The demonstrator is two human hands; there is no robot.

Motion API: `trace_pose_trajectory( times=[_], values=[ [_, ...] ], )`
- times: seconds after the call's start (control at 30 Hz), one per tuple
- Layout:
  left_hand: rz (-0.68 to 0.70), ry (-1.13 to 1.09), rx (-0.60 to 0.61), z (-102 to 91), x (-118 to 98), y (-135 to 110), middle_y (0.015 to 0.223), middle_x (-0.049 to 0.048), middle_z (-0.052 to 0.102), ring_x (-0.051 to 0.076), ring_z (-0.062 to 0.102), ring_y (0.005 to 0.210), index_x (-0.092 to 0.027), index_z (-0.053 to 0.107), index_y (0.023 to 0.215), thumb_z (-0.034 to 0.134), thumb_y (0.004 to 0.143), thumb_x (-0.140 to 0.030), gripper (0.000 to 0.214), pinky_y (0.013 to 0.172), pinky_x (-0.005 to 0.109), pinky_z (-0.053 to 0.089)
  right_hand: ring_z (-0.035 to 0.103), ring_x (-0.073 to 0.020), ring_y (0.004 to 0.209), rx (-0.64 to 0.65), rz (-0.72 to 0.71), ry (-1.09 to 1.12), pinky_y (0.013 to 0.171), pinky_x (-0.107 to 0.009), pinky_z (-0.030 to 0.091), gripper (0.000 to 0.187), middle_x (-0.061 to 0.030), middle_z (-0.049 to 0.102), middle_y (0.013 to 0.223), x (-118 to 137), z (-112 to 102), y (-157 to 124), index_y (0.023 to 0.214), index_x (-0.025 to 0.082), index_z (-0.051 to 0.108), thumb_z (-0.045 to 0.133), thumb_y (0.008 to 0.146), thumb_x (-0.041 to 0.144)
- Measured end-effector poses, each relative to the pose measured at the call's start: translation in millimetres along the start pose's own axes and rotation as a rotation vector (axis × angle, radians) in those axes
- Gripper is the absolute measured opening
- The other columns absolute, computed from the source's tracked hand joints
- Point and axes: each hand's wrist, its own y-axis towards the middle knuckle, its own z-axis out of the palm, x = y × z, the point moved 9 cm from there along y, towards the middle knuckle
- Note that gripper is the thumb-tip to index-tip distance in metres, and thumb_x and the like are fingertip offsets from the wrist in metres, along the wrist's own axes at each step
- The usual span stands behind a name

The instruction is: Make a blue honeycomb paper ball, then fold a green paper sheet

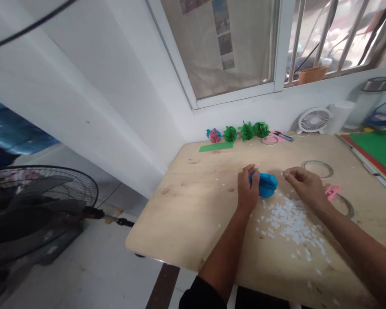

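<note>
Currently: left hand (247, 191) clamped on blue folded-paper ball (267, 185) | right hand (304, 183) fingertips pinched together, near it | likely light, crushable; grip outer folds gently.

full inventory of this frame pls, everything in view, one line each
table: 1, pale wood, under everything
blue paper ball: 1, blue, table centre
paper scraps: many, white, strewn below the ball
green paper balls: 3, green, back edge by the wall
pink-and-blue paper ball: 1, left of the green ones
paper strip: 1, green, in front of them
rings: 3, greyish, one at back, two at right
clip: 1, pink, by right wrist
desk fan: 1, white, back right
paper sheets: stack, green and red, right edge
floor fan: 1, black, floor at left
left hand: grips the ball
right hand: fingers pinched, beside the ball
</note>
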Motion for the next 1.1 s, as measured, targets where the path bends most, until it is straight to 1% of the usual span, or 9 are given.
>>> trace_pose_trajectory(
  times=[0.1, 0.2, 0.33, 0.4, 0.6, 0.73, 0.87, 0.97, 1.1],
  values=[
    [0.160, 0.218, 0.091, 10.1, -12, -5, 0.112, 0.0098, 0.070, 0.025, 0.059, 0.113, -0.023, 0.064, 0.121, 0.058, 0.092, -0.040, 0.034, 0.106, 0.043, 0.040, 0.056, -0.0154, 0.054, 0.000, -0.023, -0.010, 0.048, -0.026, 0.043, 0.027, -0.0004, 0.065, 0.062, -6, 10, -4, 0.073, 0.021, 0.069, 0.064, 0.080, 0.047],
    [0.201, 0.313, 0.122, 13.5, -17, -8, 0.107, 0.0092, 0.071, 0.027, 0.056, 0.112, -0.024, 0.063, 0.123, 0.051, 0.096, -0.039, 0.034, 0.108, 0.047, 0.038, 0.062, -0.0178, 0.061, -0.005, -0.039, -0.042, 0.053, -0.028, 0.048, 0.027, -0.0025, 0.071, 0.071, -8, 12, -8, 0.076, 0.022, 0.070, 0.063, 0.082, 0.047],
    [0.185, 0.258, 0.134, 14.2, -14, -13, 0.108, 0.0100, 0.067, 0.026, 0.056, 0.112, -0.024, 0.063, 0.122, 0.046, 0.098, -0.046, 0.037, 0.106, 0.044, 0.041, 0.063, -0.0187, 0.059, 0.001, -0.044, -0.068, 0.054, -0.030, 0.050, 0.027, -0.0024, 0.070, 0.067, -8, 11, -12, 0.078, 0.022, 0.072, 0.063, 0.082, 0.047],
    [0.178, 0.212, 0.136, 14.0, -11, -16, 0.109, 0.0107, 0.064, 0.025, 0.057, 0.111, -0.022, 0.063, 0.121, 0.044, 0.098, -0.049, 0.040, 0.104, 0.042, 0.043, 0.064, -0.0194, 0.060, 0.020, -0.064, -0.073, 0.055, -0.030, 0.051, 0.027, -0.0031, 0.071, 0.069, -7, 11, -14, 0.080, 0.022, 0.072, 0.062, 0.083, 0.047],
    [0.177, 0.147, 0.173, 13.9, -10, -25, 0.108, 0.0108, 0.064, 0.025, 0.058, 0.113, -0.022, 0.064, 0.118, 0.044, 0.098, -0.053, 0.042, 0.103, 0.042, 0.044, 0.068, -0.0214, 0.069, 0.037, -0.184, -0.137, 0.064, -0.034, 0.054, 0.022, -0.0039, 0.072, 0.076, 4, 8, -14, 0.082, 0.022, 0.070, 0.061, 0.086, 0.042],
    [0.144, 0.081, 0.165, 11.4, -10, -26, 0.107, 0.0110, 0.066, 0.024, 0.060, 0.108, -0.021, 0.068, 0.114, 0.049, 0.095, -0.056, 0.044, 0.100, 0.040, 0.046, 0.068, -0.0204, 0.069, 0.114, -0.263, -0.188, 0.060, -0.031, 0.051, 0.018, -0.0033, 0.071, 0.074, 13, 10, -14, 0.084, 0.023, 0.070, 0.060, 0.087, 0.038],
    [0.119, 0.060, 0.167, 11.1, -7, -26, 0.107, 0.0117, 0.066, 0.024, 0.060, 0.109, -0.021, 0.067, 0.115, 0.049, 0.096, -0.057, 0.045, 0.100, 0.039, 0.045, 0.065, -0.0193, 0.066, 0.124, -0.299, -0.219, 0.057, -0.030, 0.048, 0.017, -0.0029, 0.069, 0.073, 16, 9, -12, 0.084, 0.023, 0.069, 0.059, 0.089, 0.037],
    [0.158, 0.090, 0.171, 11.7, -7, -25, 0.106, 0.0115, 0.066, 0.025, 0.059, 0.111, -0.021, 0.066, 0.112, 0.044, 0.097, -0.058, 0.046, 0.100, 0.041, 0.045, 0.065, -0.0187, 0.066, 0.116, -0.294, -0.219, 0.058, -0.030, 0.048, 0.019, -0.0028, 0.069, 0.072, 14, 7, -11, 0.083, 0.023, 0.069, 0.059, 0.089, 0.038],
    [0.216, 0.079, 0.167, 11.7, -10, -25, 0.100, 0.0106, 0.066, 0.024, 0.061, 0.105, -0.019, 0.066, 0.107, 0.044, 0.098, -0.057, 0.045, 0.097, 0.041, 0.047, 0.065, -0.0187, 0.068, 0.124, -0.281, -0.195, 0.060, -0.030, 0.048, 0.020, -0.0032, 0.070, 0.074, 13, 9, -12, 0.082, 0.022, 0.069, 0.059, 0.088, 0.038]
  ],
)
